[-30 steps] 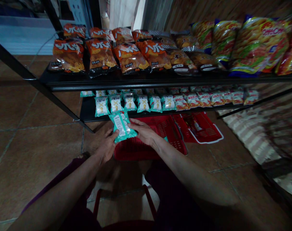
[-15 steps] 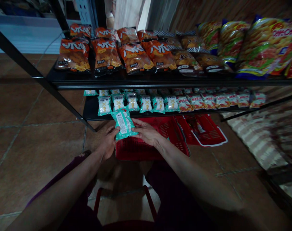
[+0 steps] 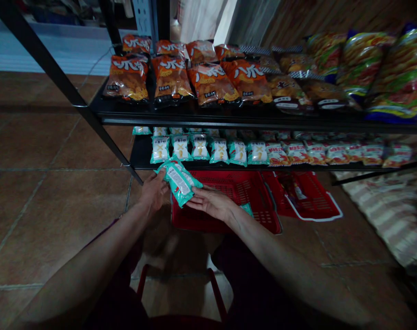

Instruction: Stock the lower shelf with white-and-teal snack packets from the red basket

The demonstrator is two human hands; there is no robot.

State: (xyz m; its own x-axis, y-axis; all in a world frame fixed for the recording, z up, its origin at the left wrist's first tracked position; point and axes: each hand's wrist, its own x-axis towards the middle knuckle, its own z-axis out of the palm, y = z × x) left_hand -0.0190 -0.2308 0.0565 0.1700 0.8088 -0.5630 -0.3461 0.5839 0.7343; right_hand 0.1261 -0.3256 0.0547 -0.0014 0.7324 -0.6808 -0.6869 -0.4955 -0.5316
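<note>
Between my hands is a teal snack packet [image 3: 179,181] with a white text panel facing up, tilted over the near red basket [image 3: 194,220]. My left hand [image 3: 153,189] grips its upper left corner. My right hand [image 3: 208,200] holds its lower right end, thumb on top and fingers underneath. Just beyond, a row of similar teal and white packets [image 3: 199,146] stands on the lower shelf [image 3: 141,153]. Another teal packet [image 3: 247,209] lies in the basket, partly hidden by my right forearm.
Orange snack bags [image 3: 211,82], brown bags and large colourful bags [image 3: 361,64] fill the upper shelf [image 3: 194,120]. Red and white packets [image 3: 299,152] continue the lower row. A second red basket [image 3: 318,204] with a white handle is at right. The black shelf post [image 3: 57,78] slants at left.
The packet has turned clockwise in my hands, its lower end swinging right. My left hand has risen to its upper corner. The view has shifted left, and the packet in the basket shows more.
</note>
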